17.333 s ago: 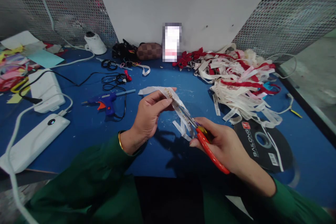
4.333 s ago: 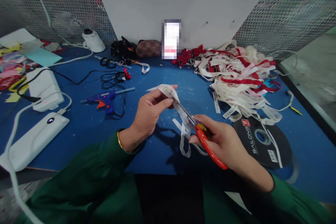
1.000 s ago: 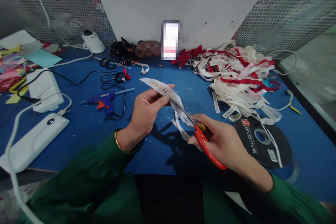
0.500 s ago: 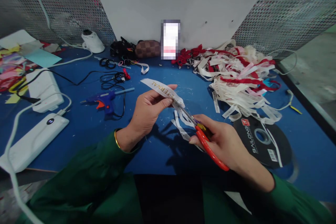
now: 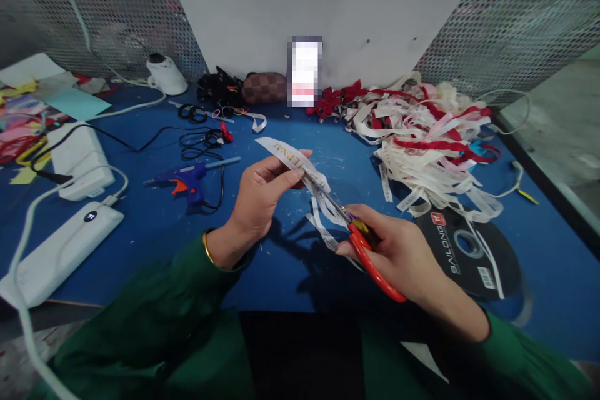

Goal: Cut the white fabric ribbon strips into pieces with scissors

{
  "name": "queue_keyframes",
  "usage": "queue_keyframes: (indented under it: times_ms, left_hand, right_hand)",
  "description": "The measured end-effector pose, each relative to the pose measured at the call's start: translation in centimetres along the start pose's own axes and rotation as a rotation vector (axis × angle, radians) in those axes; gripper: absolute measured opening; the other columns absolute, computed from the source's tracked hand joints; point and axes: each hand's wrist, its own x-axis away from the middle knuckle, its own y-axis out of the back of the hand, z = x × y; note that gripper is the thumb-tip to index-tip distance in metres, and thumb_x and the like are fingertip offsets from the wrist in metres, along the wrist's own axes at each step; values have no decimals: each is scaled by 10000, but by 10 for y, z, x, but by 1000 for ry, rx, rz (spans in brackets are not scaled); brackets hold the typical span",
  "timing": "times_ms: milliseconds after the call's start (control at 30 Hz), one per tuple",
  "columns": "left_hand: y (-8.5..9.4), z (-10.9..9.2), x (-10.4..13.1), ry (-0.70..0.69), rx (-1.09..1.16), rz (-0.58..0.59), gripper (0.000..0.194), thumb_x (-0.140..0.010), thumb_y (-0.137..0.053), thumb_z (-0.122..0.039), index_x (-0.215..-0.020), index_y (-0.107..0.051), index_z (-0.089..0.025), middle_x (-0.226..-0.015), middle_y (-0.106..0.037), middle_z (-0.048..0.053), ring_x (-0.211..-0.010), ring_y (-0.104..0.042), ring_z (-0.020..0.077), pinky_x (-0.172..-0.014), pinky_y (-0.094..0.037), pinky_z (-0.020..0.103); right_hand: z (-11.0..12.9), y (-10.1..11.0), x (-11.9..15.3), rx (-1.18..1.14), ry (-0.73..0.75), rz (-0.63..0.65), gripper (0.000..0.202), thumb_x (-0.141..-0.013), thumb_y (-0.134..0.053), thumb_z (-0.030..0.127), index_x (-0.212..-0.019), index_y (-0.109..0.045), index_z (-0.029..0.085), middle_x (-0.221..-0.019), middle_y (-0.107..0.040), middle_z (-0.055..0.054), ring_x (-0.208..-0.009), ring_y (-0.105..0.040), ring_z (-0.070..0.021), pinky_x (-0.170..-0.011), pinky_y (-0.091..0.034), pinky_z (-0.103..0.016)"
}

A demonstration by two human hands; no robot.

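My left hand (image 5: 262, 194) pinches a white ribbon (image 5: 285, 155) with gold lettering between thumb and fingers; its pointed end sticks out up and to the left. My right hand (image 5: 391, 240) is wrapped round the handles of red-handled scissors (image 5: 372, 265). The blades lie along the ribbon, with their tips close to my left thumb. The ribbon's other end hangs in loops below the blades, above the blue table (image 5: 281, 275).
A blue glue gun (image 5: 187, 182) lies left, near a white power bank (image 5: 65, 253) and a power strip (image 5: 79, 159). Right are a heap of ribbons (image 5: 422, 144) and a black reel (image 5: 473, 262). A phone (image 5: 304, 72) stands at the back.
My left hand has shifted slightly left along with the ribbon. The scissor blades now reach further along the ribbon towards my left thumb.
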Motion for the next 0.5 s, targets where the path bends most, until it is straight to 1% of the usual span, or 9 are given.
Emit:
queue_keyframes:
  times_ms: [100, 200, 333, 500]
  left_hand:
    - [0, 0, 0, -6, -1, -21, 240, -781, -788, -231, -1020, -809, -238, -916, -783, 32, -782, -695, 160, -756, -600, 301]
    - [-1, 1, 0, -10, 1, -9, 259, -757, -801, -202, -1014, -810, -237, -906, -784, 27, -778, -696, 155, -760, -605, 298]
    - [-2, 1, 1, 6, -13, 22, 295, -736, -803, -174, -1027, -808, -227, -904, -787, 33, -801, -706, 174, -785, -618, 325]
    - [-3, 1, 1, 7, -7, 36, 283, -722, -811, -164, -998, -815, -223, -964, -791, 43, -810, -708, 174, -777, -620, 313]
  right_hand:
    - [0, 0, 1, 16, 7, -19, 524, -866, -635, 645, -1128, -680, 194, -650, -633, 12, -534, -543, -135, -519, -424, -240]
    - [0, -2, 1, 38, 13, -42, 540, -863, -630, 658, -1138, -675, 195, -667, -649, 6, -526, -542, -135, -508, -420, -239]
    - [0, -2, 1, 69, 46, -66, 526, -870, -620, 656, -1128, -673, 201, -707, -675, -5, -540, -559, -134, -516, -425, -236]
    - [1, -1, 1, 79, 31, -39, 510, -870, -634, 634, -1143, -660, 204, -672, -655, 7, -533, -551, -135, -506, -402, -231]
